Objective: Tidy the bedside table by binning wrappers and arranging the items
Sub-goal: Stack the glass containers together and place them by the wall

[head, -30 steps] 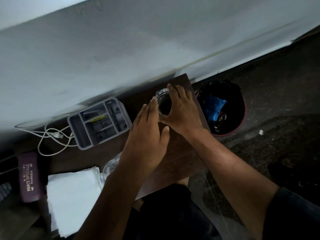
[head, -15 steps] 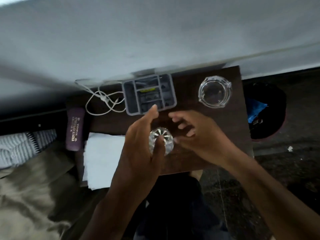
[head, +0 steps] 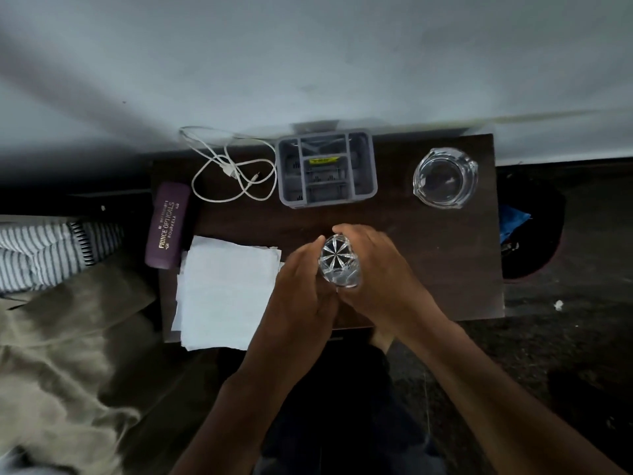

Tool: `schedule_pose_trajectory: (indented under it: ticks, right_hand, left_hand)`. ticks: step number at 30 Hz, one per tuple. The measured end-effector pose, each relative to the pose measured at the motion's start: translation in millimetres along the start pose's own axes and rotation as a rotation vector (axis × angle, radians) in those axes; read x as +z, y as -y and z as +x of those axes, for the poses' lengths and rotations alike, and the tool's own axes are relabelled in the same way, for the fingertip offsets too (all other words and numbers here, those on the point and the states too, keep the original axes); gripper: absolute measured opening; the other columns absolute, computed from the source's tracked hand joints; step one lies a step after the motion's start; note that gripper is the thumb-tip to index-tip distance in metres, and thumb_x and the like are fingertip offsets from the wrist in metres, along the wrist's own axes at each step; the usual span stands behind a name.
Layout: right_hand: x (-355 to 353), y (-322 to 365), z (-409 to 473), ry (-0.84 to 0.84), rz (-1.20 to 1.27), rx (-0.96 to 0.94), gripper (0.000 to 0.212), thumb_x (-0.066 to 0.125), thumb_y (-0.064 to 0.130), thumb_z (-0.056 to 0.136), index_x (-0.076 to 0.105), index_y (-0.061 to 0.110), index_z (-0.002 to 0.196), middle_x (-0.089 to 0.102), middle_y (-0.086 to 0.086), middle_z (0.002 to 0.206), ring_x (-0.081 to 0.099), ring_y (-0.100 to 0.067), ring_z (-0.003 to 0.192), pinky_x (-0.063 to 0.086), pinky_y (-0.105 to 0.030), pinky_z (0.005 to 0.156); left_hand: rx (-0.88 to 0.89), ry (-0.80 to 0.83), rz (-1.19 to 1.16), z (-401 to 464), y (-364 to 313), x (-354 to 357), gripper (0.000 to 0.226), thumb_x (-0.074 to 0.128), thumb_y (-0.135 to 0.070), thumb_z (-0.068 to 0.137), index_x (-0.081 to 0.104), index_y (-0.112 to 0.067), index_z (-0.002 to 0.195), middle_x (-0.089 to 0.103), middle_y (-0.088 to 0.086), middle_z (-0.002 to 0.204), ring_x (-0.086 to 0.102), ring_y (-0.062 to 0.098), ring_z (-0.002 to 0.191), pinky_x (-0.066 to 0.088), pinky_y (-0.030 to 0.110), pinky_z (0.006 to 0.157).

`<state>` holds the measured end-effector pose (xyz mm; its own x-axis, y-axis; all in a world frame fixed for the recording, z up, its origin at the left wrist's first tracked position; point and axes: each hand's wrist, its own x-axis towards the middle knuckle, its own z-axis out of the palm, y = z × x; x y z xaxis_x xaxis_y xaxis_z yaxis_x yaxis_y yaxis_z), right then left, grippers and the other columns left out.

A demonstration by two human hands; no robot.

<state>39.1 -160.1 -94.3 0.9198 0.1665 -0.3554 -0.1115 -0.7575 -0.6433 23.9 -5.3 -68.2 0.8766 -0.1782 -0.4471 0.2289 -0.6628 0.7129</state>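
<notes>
Both hands on the cut glass tumbler (head: 339, 262), mid-table near the front edge. My left hand (head: 301, 289) wraps it from the left, thumb up along its side; right hand (head: 376, 269) curls round the right side and far rim. Star-cut base faces the camera, so I judge the glass is upside down or tipped toward me; can't tell if it touches the table (head: 428, 269). Two-hand grip probably because cut glass is slippery and heavy.

Glass ashtray (head: 445, 178) sits alone at the far right corner, nearest the bin (head: 534, 234) on the floor right of the table. The bin holds something blue. Grey organiser (head: 327, 168) stands against the far edge, centre; white cable (head: 233, 169) is loosely coiled just left of it. Purple glasses case (head: 168, 224) lies lengthwise on the left edge, white tissues (head: 222, 289) stacked near-left, overhanging the front edge.

No wrappers visible on the table, so binning looks done; arranging remains. Tumbler likely needs a spot in the bare middle or right.
</notes>
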Motion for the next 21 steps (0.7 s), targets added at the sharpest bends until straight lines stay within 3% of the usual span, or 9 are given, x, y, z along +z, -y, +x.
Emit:
schedule_pose_trajectory:
  ticks: [7, 9, 14, 18, 21]
  right_hand:
    - [-36, -17, -15, -0.147, 0.057, 0.093, 0.081, 0.079, 0.045, 0.076, 0.038, 0.028, 0.143, 0.055, 0.004, 0.140, 0.051, -0.014, 0.126, 0.035, -0.017, 0.092]
    - [-54, -25, -19, -0.187, 0.090, 0.109, 0.084, 0.082, 0.044, 0.074, 0.039, 0.028, 0.144, 0.054, 0.004, 0.140, 0.051, -0.014, 0.128, 0.043, -0.023, 0.094]
    - [-102, -51, -20, -0.300, 0.139, 0.132, 0.086, 0.088, 0.032, 0.074, 0.042, 0.021, 0.146, 0.056, -0.006, 0.140, 0.057, -0.021, 0.126, 0.055, -0.042, 0.099]
    - [-131, -71, -9, -0.354, 0.134, 0.136, 0.083, 0.089, 0.027, 0.072, 0.046, 0.017, 0.142, 0.059, -0.006, 0.134, 0.059, -0.021, 0.121, 0.056, -0.043, 0.098]
    - [-142, -84, 5, -0.357, 0.146, 0.133, 0.080, 0.089, 0.022, 0.072, 0.048, 0.015, 0.140, 0.060, -0.007, 0.133, 0.061, -0.023, 0.119, 0.056, -0.044, 0.096]
  left_hand:
    - [0.180, -0.056, -0.067, 14, -38, 16, 0.053, 0.061, -0.013, 0.097, 0.045, -0.014, 0.147, 0.049, 0.001, 0.145, 0.044, 0.001, 0.131, 0.027, 0.003, 0.105]
    - [0.228, -0.058, -0.063, 25, -55, 22, 0.055, 0.065, -0.006, 0.093, 0.048, -0.012, 0.145, 0.053, 0.003, 0.141, 0.046, 0.001, 0.127, 0.028, 0.003, 0.105]
    - [0.169, -0.080, -0.210, 54, -104, 40, 0.062, 0.080, -0.005, 0.079, 0.060, -0.020, 0.136, 0.064, -0.006, 0.130, 0.059, -0.003, 0.117, 0.044, 0.009, 0.099]
    - [0.198, -0.070, -0.309, 76, -129, 54, 0.057, 0.082, 0.002, 0.076, 0.066, -0.010, 0.129, 0.067, -0.001, 0.122, 0.056, -0.024, 0.105, 0.039, -0.005, 0.084]
    - [0.201, -0.063, -0.235, 95, -139, 60, 0.056, 0.081, -0.004, 0.080, 0.064, -0.013, 0.132, 0.066, -0.003, 0.125, 0.057, -0.019, 0.105, 0.040, -0.004, 0.086]
